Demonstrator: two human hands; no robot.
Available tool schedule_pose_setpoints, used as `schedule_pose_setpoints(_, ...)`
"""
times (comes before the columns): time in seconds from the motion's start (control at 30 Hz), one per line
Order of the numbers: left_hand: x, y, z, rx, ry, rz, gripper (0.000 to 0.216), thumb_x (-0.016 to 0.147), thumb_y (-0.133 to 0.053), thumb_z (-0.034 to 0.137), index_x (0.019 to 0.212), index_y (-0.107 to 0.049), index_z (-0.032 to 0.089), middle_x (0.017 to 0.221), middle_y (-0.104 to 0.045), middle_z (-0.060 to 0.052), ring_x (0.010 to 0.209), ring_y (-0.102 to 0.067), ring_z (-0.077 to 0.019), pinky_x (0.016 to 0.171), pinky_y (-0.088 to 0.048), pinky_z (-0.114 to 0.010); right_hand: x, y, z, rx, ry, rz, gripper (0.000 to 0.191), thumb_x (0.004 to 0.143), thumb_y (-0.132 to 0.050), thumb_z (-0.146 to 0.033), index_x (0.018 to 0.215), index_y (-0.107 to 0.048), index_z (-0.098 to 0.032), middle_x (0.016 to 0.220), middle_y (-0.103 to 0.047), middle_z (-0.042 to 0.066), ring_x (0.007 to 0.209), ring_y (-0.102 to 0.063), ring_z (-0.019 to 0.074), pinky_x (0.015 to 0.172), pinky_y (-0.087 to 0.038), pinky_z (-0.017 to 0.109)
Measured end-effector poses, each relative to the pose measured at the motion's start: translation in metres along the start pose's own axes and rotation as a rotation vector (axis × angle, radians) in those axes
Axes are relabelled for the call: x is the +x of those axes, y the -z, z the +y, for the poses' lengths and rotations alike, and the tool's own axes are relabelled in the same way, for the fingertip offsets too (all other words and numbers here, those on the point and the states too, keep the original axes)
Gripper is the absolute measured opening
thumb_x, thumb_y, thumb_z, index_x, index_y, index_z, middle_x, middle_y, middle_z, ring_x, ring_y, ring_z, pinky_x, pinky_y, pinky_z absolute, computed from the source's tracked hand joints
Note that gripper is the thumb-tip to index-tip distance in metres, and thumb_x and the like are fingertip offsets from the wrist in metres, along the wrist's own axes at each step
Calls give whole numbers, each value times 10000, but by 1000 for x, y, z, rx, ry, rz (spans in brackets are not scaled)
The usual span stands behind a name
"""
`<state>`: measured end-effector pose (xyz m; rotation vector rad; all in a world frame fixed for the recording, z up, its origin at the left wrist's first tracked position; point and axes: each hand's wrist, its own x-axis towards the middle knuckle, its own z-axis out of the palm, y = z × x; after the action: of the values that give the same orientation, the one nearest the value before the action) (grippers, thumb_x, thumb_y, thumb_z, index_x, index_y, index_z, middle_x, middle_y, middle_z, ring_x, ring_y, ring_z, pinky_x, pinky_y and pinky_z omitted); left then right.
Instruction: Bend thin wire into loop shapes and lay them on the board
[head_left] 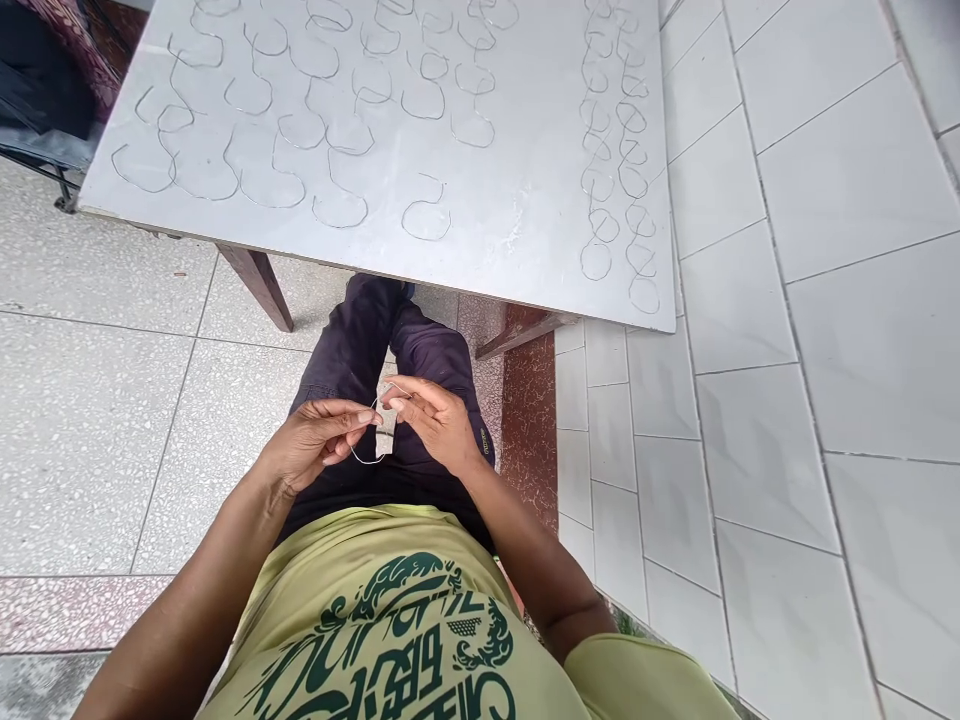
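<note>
Over my lap, a thin piece of silvery wire [365, 461] is held between my two hands, its lower part bent into an open curve. My left hand [316, 437] is closed, pinching the wire between thumb and fingertips. Close beside it, my right hand [439, 420] has its thumb and curled fingers at the wire's upper end. The exact contact of those fingertips is too small to make out. One S-shaped wire piece [426, 238] lies near the front edge of the white table [510, 265], beyond my hands.
Several curved wire pieces [270, 205] are spread over the table's left and middle. Two columns of overlapping wire loops [596, 262] run along its right side. A white tiled wall [750, 400] borders the right. At the upper left stands a dark chair [52, 150].
</note>
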<state>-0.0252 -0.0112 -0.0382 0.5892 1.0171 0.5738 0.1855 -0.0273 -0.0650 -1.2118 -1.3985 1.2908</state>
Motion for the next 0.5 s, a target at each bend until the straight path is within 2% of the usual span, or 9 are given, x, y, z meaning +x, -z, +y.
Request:
schedule_pose_setpoints(0.13,-2,1,-2,-8,34,-88,290,731,-888,385,875,-846,136,510,-461,25,431,-347,-43,383,-162,-168,4,-1,-5,-58,78,32,293,1044,-568,-421,1145,-761,-225,1006,-783,52,826,-711,154,836,-601,323)
schedule_pose_setpoints(0.27,-4,5,-1,45,77,-154,282,721,-887,405,833,-846,149,487,-425,28,426,-318,-42,372,-139,-161,7,5,-9,44,43,-8,315,1022,-599,-449,990,-777,-191,860,-781,41,696,-676,137,715,-589,296)
schedule_pose_setpoints(0.33,-5,8,3,112,100,-217,285,730,-878,426,806,-845,154,472,-421,23,415,-300,-43,371,-131,-171,9,14,-13,122,-25,-139,348,994,-633,-486,923,-772,-175,775,-768,37,664,-679,138,666,-579,278)
schedule_pose_setpoints(0.5,-4,10,19,376,169,-507,272,774,-844,458,792,-859,186,441,-451,-7,405,-289,-73,382,-144,-222,21,35,-22,277,-184,-647,410,923,-706,-542,854,-752,-140,664,-740,34,575,-673,134,554,-523,236)
